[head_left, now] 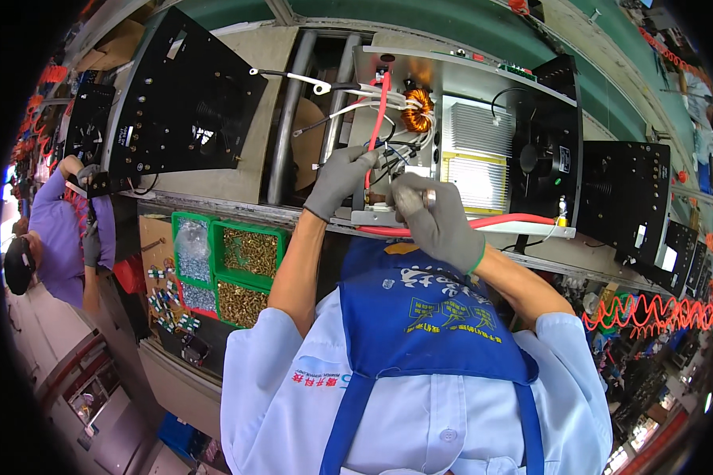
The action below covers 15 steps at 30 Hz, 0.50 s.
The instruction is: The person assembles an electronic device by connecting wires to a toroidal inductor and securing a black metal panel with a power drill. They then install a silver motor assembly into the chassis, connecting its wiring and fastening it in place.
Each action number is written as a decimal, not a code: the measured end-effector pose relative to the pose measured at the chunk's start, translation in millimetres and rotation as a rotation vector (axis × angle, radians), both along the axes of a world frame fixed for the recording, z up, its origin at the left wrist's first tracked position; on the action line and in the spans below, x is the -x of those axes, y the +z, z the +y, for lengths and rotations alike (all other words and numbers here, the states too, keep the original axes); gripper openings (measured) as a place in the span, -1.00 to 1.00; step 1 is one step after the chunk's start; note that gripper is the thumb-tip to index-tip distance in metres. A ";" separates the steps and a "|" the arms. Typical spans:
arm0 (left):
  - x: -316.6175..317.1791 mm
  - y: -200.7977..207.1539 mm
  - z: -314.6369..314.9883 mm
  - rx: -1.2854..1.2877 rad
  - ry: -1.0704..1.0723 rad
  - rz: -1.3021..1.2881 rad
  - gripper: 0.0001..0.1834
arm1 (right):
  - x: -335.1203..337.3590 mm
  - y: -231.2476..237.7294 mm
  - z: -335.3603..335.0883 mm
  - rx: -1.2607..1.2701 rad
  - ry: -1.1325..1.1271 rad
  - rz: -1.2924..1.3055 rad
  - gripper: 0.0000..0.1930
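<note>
Nearest us, our blue apron (436,332) comes up close to the near edge of the open metal unit (432,67), where a thick red cable (515,220) runs along the rim. Our gloved right hand (440,222) is curled in over that rim; we cannot tell what its fingers enclose. Our gloved left hand (342,184) has its fingers bent at an upright red lead (382,107), at the unit's left end; we cannot tell whether it grips.

Past our hands, white wires crowd a copper coil (417,111); right of it, the finned heatsink (483,150) and black fan panel (539,150) close that side. Lugged leads (322,89) jut left above the metal rollers (289,119), reaching into the gap before the left black panel (190,95).

Left of our forearm, green bins (249,279) of screws sit below the worktop's (249,170) edge. More black units (622,190) stand close on the right. Farther left, a co-worker (67,229) bends over the line.
</note>
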State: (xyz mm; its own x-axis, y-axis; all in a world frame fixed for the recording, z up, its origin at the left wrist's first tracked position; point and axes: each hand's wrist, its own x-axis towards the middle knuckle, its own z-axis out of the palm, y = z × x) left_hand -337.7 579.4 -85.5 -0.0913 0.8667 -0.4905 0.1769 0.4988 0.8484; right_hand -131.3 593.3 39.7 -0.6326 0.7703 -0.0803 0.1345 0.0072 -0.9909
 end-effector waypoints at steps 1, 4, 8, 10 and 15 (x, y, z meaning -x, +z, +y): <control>-0.5 0.6 -0.8 -0.014 0.008 0.006 -0.58 | 3.5 -3.8 5.8 -0.032 -0.006 -0.070 -0.69; 0.9 -7.1 -0.7 0.019 0.014 0.067 -0.59 | 20.1 -8.5 31.5 0.134 -0.091 -0.142 -0.58; 2.3 -17.6 -1.1 0.020 0.014 0.142 -0.60 | 37.4 -9.9 54.9 0.182 -0.114 -0.241 -0.55; 1.9 -16.0 -2.2 0.007 0.035 0.099 -0.61 | 44.0 -40.0 78.3 0.127 -0.189 -0.318 -0.54; -2.4 -14.0 -1.9 -0.085 -0.006 0.155 -0.64 | 68.9 -161.0 106.6 -0.430 -0.392 -0.447 -0.80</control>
